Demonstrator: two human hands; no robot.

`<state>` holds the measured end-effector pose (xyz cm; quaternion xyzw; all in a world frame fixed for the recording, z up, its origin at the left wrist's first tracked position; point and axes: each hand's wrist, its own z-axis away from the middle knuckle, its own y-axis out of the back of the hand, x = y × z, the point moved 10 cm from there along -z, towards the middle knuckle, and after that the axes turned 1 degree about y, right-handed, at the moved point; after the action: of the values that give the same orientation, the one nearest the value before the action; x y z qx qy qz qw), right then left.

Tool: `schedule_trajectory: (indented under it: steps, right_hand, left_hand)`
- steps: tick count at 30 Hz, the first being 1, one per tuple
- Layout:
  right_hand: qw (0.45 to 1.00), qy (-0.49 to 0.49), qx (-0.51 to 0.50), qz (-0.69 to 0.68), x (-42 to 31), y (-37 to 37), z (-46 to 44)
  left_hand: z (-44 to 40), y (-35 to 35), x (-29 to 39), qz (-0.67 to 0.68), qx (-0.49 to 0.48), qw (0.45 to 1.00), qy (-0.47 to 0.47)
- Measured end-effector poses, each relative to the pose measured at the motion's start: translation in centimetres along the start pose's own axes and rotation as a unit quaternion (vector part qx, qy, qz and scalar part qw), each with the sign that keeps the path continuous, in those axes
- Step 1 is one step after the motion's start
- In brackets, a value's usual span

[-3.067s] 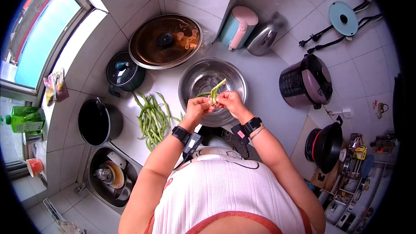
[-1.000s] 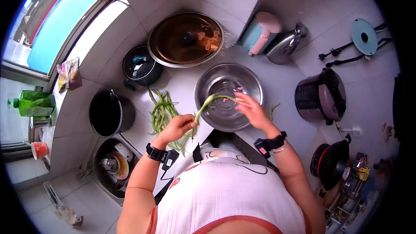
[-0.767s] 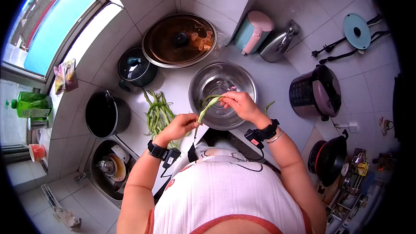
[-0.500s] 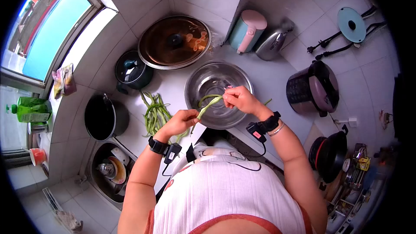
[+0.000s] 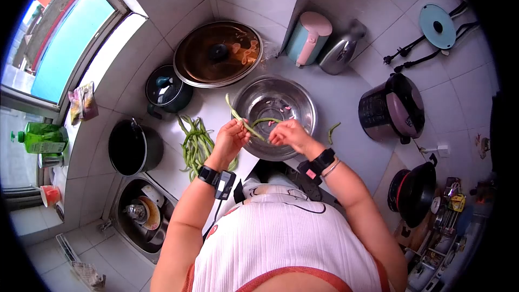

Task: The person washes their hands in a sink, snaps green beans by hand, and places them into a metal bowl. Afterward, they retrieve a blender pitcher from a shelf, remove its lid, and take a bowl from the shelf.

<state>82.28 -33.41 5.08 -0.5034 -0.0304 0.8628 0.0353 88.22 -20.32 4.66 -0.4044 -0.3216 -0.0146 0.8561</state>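
Bright daylight via window point(image 5: 71, 48), far L of bowl point(image 5: 300, 109); dimmer R of bowl; fisheye distortion, blk. vignette around.

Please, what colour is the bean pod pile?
The pile is green, best seen in the head view.

The smooth, pale grey-white desk point(image 5: 348, 94) bends around the corner and carries a wide, round, silver metal bowl point(image 5: 303, 103) near its middle. Left of the bowl lies a loose heap of long green bean pods point(image 5: 195, 143); to its right lies one short, curved green pod point(image 5: 332, 132). Behind stand a large round pan with a brown see-through lid point(image 5: 200, 48), a dark lidded pot point(image 5: 172, 96), a mint-and-pink kettle point(image 5: 299, 43) and a shiny silver kettle point(image 5: 336, 57)
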Motion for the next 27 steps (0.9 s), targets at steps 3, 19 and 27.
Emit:
schedule_trajectory:
  steps: [3,19,27]
  right_hand:
    - [0.970,-0.013,-0.023,-0.243,0.6,-2.9,1.2]
    - [0.930,0.049,-0.170,-0.322,-6.3,-6.8,4.4]
    - [0.973,0.056,-0.172,-0.147,-5.0,-6.8,3.5]
  left_hand:
    - [-0.6,-1.1,0.6,0.083,-0.013,0.995,-0.048]
    - [2.0,-7.9,3.4,0.090,-0.145,0.983,-0.071]
    - [0.6,-4.7,3.0,-0.008,-0.072,0.991,-0.114]
